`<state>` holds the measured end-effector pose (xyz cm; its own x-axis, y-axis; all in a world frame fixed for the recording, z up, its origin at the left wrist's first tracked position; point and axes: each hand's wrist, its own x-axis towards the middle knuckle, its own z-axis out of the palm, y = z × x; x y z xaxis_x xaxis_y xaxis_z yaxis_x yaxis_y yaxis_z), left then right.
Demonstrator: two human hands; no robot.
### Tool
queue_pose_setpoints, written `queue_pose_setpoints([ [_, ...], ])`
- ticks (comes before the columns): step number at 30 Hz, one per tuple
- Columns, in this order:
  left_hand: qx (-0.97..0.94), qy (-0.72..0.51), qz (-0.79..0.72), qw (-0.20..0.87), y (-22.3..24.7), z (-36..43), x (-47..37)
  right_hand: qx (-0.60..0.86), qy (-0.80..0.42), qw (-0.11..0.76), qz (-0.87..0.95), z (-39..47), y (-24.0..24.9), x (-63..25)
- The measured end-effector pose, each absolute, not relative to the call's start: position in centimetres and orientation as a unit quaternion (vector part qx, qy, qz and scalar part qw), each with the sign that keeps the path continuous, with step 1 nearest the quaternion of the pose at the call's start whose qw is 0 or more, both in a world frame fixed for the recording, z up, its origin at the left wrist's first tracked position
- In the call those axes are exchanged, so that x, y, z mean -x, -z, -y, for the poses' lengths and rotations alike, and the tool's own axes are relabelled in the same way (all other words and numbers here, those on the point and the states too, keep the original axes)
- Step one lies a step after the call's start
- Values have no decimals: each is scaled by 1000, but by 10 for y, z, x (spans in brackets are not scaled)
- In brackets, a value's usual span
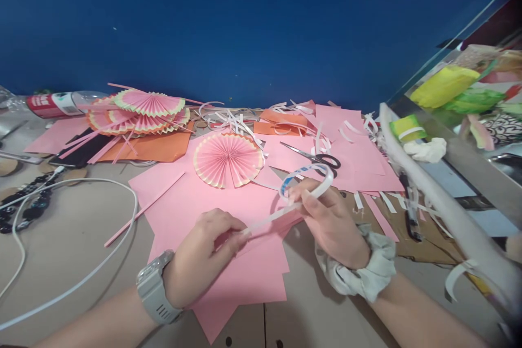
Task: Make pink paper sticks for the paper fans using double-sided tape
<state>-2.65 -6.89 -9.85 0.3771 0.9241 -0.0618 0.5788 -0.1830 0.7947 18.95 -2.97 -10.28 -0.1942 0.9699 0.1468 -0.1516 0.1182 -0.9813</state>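
Currently the tape roll [327,182] sits right of the pleated rosette [228,160], gripped by the right hand [332,223], its straight strip [271,219] slanting across the rosette's near side to the left hand [204,253], which pinches it.

Soft, even light; faint shadows; edges stretched; right corners dark, blurred.

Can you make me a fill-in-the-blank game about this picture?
The strip between the left hand and right hand comes from a roll of ____.
A watch is on the ____ wrist.
The scissors have ____ handles.
The pleated fan nearest the hands is mostly ____.

Missing words: tape, left, black, pink.
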Motion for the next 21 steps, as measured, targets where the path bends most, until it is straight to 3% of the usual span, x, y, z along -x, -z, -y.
queue_pose_setpoints([
  [3, -718, -233, -520, 398, 98, 68, 27, 418, -445, 504, 611, 31, 95, -197],
  [6, -716, -239, -521, 400, 97, 68, 27, 477, -426, 472, 607, 30, 87, -199],
  [11, -721, -231, -530, 381, 97, 67, 25, 481, -575, 496, 437, 24, 91, -194],
  [14, -737, -224, -522, 367, 97, 66, 24, 473, -671, 469, 326, 28, 94, -200],
  [18, -765, -196, -504, 349, 100, 66, 23, 556, -650, 379, 352, 39, 85, -230],
  [21, -770, -190, -504, 341, 102, 66, 23, 673, -478, 239, 511, 45, 73, -251],
])
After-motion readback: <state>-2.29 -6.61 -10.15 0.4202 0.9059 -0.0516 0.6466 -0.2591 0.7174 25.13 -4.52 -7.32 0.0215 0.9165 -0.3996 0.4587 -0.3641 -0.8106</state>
